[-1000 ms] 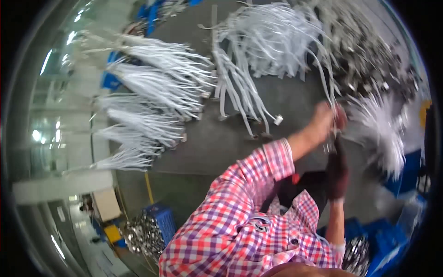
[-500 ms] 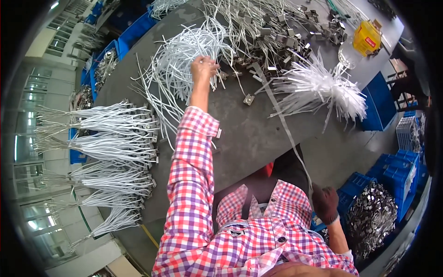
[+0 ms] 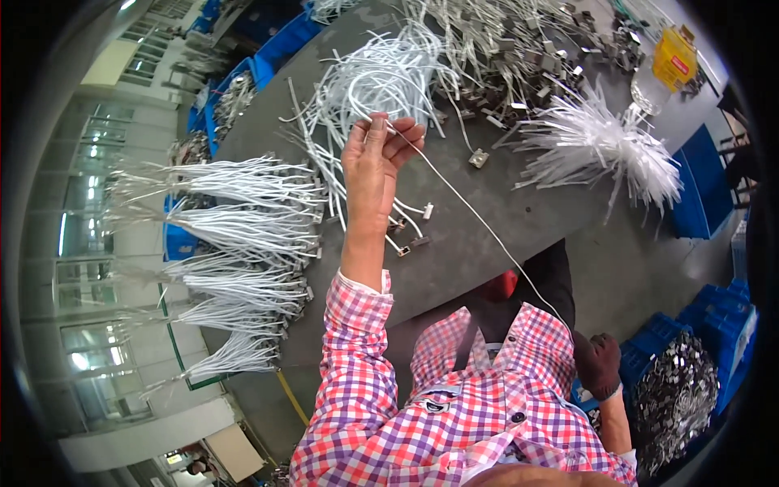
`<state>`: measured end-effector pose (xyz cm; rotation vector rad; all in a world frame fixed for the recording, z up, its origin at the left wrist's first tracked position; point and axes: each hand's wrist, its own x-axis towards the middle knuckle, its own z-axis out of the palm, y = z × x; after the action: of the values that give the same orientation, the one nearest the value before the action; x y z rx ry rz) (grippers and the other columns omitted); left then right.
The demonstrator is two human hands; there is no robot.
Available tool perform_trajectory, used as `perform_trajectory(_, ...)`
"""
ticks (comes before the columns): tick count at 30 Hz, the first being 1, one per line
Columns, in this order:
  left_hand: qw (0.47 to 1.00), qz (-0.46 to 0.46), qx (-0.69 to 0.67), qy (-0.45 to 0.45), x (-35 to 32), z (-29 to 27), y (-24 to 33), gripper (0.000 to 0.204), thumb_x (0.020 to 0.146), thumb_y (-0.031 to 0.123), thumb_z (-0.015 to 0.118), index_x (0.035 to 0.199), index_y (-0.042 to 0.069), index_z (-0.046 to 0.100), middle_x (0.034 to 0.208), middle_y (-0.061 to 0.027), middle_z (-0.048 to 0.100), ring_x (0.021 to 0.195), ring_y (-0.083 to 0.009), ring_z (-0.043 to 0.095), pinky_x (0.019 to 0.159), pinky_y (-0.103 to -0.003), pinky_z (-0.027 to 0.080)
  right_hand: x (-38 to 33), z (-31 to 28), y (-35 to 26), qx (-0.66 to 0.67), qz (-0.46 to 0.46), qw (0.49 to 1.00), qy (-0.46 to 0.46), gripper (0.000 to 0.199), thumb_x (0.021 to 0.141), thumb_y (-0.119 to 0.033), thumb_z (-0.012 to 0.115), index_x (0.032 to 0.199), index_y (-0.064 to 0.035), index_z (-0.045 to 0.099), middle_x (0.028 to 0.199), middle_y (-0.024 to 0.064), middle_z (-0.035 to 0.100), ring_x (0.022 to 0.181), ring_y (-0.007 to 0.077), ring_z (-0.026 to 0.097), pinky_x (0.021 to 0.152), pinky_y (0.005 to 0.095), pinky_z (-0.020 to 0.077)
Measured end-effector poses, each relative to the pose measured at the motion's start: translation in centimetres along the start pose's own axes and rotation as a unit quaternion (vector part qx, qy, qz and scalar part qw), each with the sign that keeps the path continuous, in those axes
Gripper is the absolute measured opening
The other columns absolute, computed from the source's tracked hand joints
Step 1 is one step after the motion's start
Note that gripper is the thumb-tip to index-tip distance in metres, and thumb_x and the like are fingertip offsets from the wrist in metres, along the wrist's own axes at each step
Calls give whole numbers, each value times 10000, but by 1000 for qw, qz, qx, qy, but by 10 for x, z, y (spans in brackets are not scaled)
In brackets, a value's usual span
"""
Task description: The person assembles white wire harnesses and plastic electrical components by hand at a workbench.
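Observation:
My bare left hand (image 3: pixel 375 166) is raised over the dark table with thumb and fingers pinched on a white sleeve (image 3: pixel 355 99) that curves up at the edge of a tangled pile of white sleeves (image 3: pixel 389 69). From those fingertips a thin pale wire (image 3: pixel 471 207) runs down and to the right, across the table edge. It ends at my right hand (image 3: pixel 599 365), which wears a dark glove and is closed around it beside my hip. Whether the wire goes inside the sleeve is hidden by my fingers. A few sleeves with metal end pieces (image 3: pixel 403 250) lie by my left wrist.
Bundles of white-sleeved wires (image 3: pixel 243 231) lie along the table's left side. Metal-ended wires (image 3: pixel 519 69) heap up at the back. A bunch of white strips (image 3: pixel 604 154) and a yellow-labelled bottle (image 3: pixel 665 69) are at right. Blue crates (image 3: pixel 718 316) and metal parts (image 3: pixel 677 398) stand below.
My left hand has come back from the pile toward me and now pinches a sleeve. The wire, blurred before, now stretches from my left fingers to my right hand. The whole view has shifted.

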<state>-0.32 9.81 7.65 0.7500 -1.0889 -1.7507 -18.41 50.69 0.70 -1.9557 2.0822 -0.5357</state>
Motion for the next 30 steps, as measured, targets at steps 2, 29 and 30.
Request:
perform_trajectory(2, 999, 34, 4, -4, 1, 2, 14, 171, 936, 211, 541, 987, 48, 528, 912, -169, 652, 807, -270, 674, 702, -360, 573, -5, 3, -2, 15, -32, 998, 49, 397, 580, -70, 623, 977, -57, 614, 558, 71, 499, 525, 266, 517, 500, 382, 391)
perform_trajectory(29, 955, -285, 29, -72, -141, 17, -79, 169, 910, 152, 581, 951, -8, 614, 655, -19, 570, 588, -103, 548, 598, -250, 483, 132, 3, -49, 246, 6, 968, 55, 416, 781, -131, 616, 1188, -91, 538, 759, 137, 626, 679, 322, 617, 570, 390, 479)
perform_trajectory(30, 951, -296, 41, -75, -145, 15, -79, 165, 910, 145, 579, 946, -14, 612, 653, -25, 571, 585, -107, 552, 592, -246, 483, 139, 6, -55, 283, 22, 956, 71, 442, 791, -126, 608, 1221, -74, 522, 758, 149, 627, 688, 336, 616, 582, 389, 479)
